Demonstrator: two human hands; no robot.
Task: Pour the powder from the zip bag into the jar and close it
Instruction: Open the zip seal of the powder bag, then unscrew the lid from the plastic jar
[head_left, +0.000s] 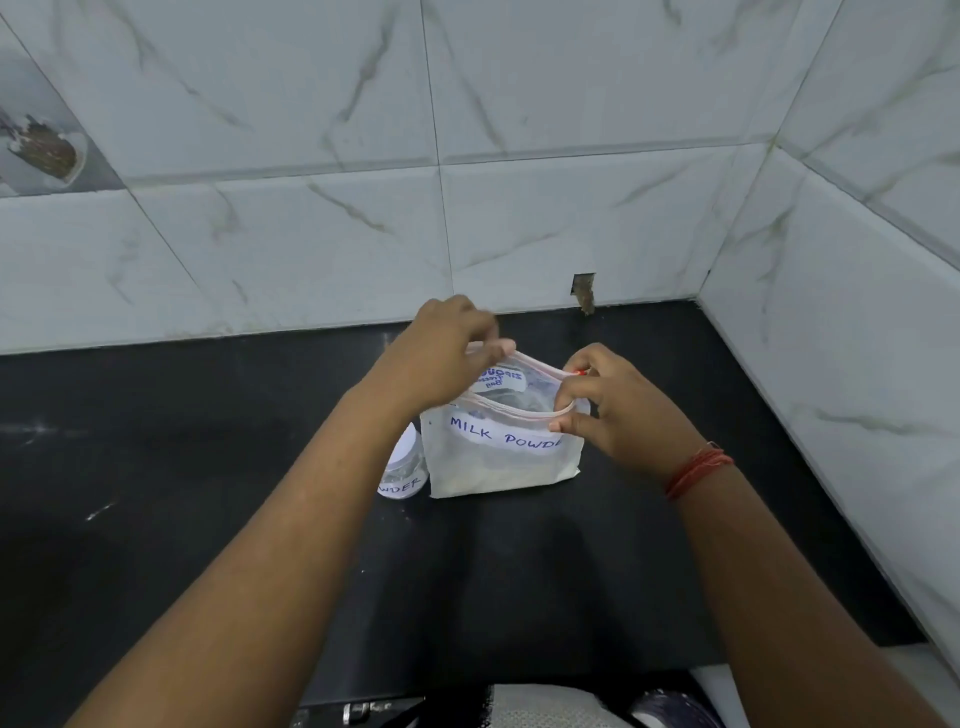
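A clear zip bag (501, 465) labelled "MILK POWDER" stands upright on the black counter (208, 467), white powder settled in its bottom. Its mouth gapes open. My left hand (441, 353) pinches the far rim of the bag at its left end. My right hand (618, 410) pinches the near rim at the right end, by the red zip slider. A small clear jar (405, 470) with a white label stands just left of the bag, partly hidden behind my left forearm; I cannot tell whether its lid is on.
White marble-look tiled walls (519, 208) close the counter at the back and on the right. A small notch (583, 291) sits in the back wall's base. The counter's front edge lies near the bottom of the view.
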